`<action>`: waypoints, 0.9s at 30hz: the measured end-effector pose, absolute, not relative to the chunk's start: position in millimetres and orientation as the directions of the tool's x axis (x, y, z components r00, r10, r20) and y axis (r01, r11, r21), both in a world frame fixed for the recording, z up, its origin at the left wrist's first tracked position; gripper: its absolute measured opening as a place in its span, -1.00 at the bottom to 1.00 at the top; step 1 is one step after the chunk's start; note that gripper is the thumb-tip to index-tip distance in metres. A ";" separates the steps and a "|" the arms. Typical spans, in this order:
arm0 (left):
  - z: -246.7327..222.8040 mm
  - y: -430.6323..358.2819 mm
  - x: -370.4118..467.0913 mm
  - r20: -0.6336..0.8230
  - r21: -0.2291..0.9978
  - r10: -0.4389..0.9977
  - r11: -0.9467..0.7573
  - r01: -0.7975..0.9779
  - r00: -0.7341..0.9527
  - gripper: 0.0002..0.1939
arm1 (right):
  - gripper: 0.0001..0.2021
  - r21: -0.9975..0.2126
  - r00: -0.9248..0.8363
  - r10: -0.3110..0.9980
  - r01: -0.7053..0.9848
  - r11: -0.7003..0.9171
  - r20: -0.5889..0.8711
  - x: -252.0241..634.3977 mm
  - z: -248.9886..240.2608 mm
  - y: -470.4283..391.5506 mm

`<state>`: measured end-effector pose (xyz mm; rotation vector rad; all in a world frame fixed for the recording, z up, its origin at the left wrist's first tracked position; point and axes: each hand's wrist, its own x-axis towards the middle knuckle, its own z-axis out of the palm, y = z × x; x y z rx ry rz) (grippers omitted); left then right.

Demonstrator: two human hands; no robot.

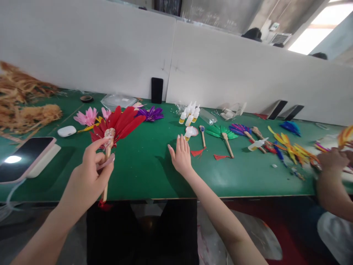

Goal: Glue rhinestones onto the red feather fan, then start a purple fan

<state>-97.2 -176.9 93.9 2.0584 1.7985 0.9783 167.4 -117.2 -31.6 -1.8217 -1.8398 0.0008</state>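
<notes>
My left hand [92,167] is closed around the wooden handle of a red feather fan [121,125]. The fan tilts upright above the front of the table, and a red tassel [104,205] hangs at its lower end. Whitish, shiny material covers the joint between feathers and handle. Palm down, my right hand [181,154] reaches over the table with its fingers stretched out. Just beyond its fingertips is a small glue bottle [188,134] by a round white lid-like disc [193,131]; whether the fingers touch the bottle I cannot tell.
On the green table [143,165], several glue bottles [189,113] stand at the back. Green [222,133] and purple [150,114] feather pieces lie about. A phone [26,156] and brown fibre [30,110] are at left. Another person's hands [333,159] work at right.
</notes>
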 end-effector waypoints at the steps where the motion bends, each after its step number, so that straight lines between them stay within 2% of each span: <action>1: 93.5 -177.7 -97.2 0.322 0.581 0.947 -0.212 0.786 0.018 -0.51 | -0.20 -0.384 0.117 0.928 0.923 0.030 0.355 171.9 -36.2 -119.3; 3: 92.6 -179.0 -95.7 0.319 0.590 0.947 -0.215 0.778 0.020 -0.51 | -0.17 -0.400 0.164 0.935 0.916 -0.026 0.315 165.2 -45.3 -121.2; 5: 92.5 -180.2 -92.7 0.319 0.605 0.947 -0.225 0.764 0.027 -0.51 | -0.19 -0.406 0.120 0.948 0.914 0.010 0.294 140.1 -49.8 -118.0; 8: 95.3 -182.5 -87.2 0.313 0.624 0.950 -0.224 0.749 0.023 -0.51 | -0.26 -0.425 -0.137 0.952 0.870 0.248 0.275 84.4 -42.3 -106.6; 10: 98.8 -184.2 -84.5 0.310 0.628 0.951 -0.212 0.749 0.009 -0.51 | -0.35 -0.429 -0.405 0.871 0.758 0.491 0.279 51.6 -29.5 -100.4; 11: 100.5 -185.0 -83.7 0.309 0.629 0.951 -0.205 0.750 0.000 -0.51 | -0.38 -0.431 -0.468 0.831 0.710 0.557 0.302 40.9 -22.2 -98.8; 13: 102.9 -186.2 -83.7 0.308 0.634 0.951 -0.192 0.749 -0.017 -0.51 | -0.39 -0.439 -0.467 0.804 0.675 0.593 0.368 36.0 -9.2 -99.5; 16: 102.7 -187.1 -85.4 0.288 0.654 0.957 -0.174 0.736 -0.030 -0.51 | -0.37 -0.472 -0.263 0.876 0.761 0.446 0.404 69.4 -2.8 -108.8; 19: 100.2 -186.8 -85.6 0.268 0.672 0.963 -0.175 0.720 -0.016 -0.52 | -0.32 -0.465 -0.034 0.939 0.862 0.200 0.341 128.0 -16.8 -123.1; 22: 97.8 -185.7 -83.7 0.278 0.666 0.960 -0.201 0.718 0.011 -0.53 | -0.20 -0.411 0.224 0.928 0.907 -0.088 0.297 175.1 -38.9 -133.6; 24: 96.2 -184.6 -82.5 0.287 0.662 0.958 -0.216 0.718 0.024 -0.54 | -0.14 -0.400 0.284 0.913 0.904 -0.152 0.292 187.9 -49.7 -135.6; 27: 93.7 -183.2 -82.1 0.288 0.680 0.957 -0.226 0.698 0.029 -0.53 | -0.13 -0.395 0.258 0.922 0.909 -0.131 0.287 176.2 -54.7 -131.7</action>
